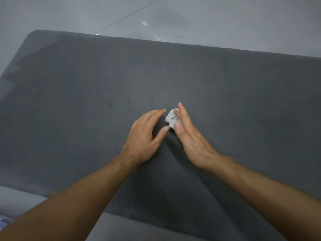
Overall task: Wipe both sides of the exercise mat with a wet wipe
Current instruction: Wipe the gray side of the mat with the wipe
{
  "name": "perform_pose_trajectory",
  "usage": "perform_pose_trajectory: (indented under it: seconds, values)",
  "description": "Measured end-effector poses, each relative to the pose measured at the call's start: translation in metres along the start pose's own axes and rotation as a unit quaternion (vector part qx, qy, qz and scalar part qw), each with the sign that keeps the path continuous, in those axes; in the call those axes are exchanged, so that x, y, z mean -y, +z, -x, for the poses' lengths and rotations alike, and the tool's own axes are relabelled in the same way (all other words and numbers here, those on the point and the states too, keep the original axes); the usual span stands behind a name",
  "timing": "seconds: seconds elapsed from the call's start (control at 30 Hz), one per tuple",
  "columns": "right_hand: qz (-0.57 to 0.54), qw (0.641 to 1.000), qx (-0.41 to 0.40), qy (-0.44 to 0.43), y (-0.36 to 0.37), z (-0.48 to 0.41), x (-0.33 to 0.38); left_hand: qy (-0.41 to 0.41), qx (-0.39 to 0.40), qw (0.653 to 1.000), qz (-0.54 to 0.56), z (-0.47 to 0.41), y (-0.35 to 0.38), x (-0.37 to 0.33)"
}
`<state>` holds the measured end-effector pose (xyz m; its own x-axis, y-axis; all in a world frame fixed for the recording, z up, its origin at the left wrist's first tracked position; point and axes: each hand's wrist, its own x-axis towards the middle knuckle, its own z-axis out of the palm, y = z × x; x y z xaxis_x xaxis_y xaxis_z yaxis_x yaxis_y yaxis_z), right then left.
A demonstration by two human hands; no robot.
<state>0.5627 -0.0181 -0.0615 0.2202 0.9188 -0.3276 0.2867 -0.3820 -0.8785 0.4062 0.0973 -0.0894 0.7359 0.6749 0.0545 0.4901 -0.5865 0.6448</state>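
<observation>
A dark grey exercise mat (86, 93) lies flat on the floor and fills most of the view. A small crumpled white wet wipe (170, 119) with dark smudges sits near the mat's middle. My right hand (191, 141) stands on its edge just right of the wipe and pinches it between the thumb and the long fingers. My left hand (144, 138) hovers low just left of the wipe with relaxed fingers. Its thumb tip reaches the wipe's lower edge.
Light grey floor tiles (208, 20) with a few wet shiny spots lie beyond the mat's far edge. The mat's rounded far-left corner (36, 33) is visible. A strip of floor (17, 200) shows at the near left. A small dark speck (109, 105) marks the mat.
</observation>
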Motion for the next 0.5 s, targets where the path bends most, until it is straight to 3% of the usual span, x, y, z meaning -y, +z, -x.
perform_pose_trajectory:
  seconds: [0.13,0.27,0.37,0.43,0.5]
  values:
    - [-0.074,0.997,0.023,0.020,0.013,-0.013,0.012,-0.100,-0.014,0.987,0.127,-0.008,0.006,-0.010]
    - [-0.215,0.976,-0.024,0.006,0.020,-0.024,0.011,-0.184,-0.016,0.956,0.227,-0.018,0.004,-0.008]
    - [-0.305,0.950,-0.062,0.017,0.015,-0.032,0.004,-0.203,-0.027,0.946,0.251,-0.025,-0.004,-0.004]
    - [-0.250,0.963,-0.103,0.022,0.004,-0.033,0.001,-0.213,-0.052,0.945,0.242,-0.030,-0.016,0.007]
    - [-0.111,0.984,-0.141,0.013,-0.009,-0.035,-0.010,-0.221,-0.093,0.947,0.211,-0.033,-0.031,0.024]
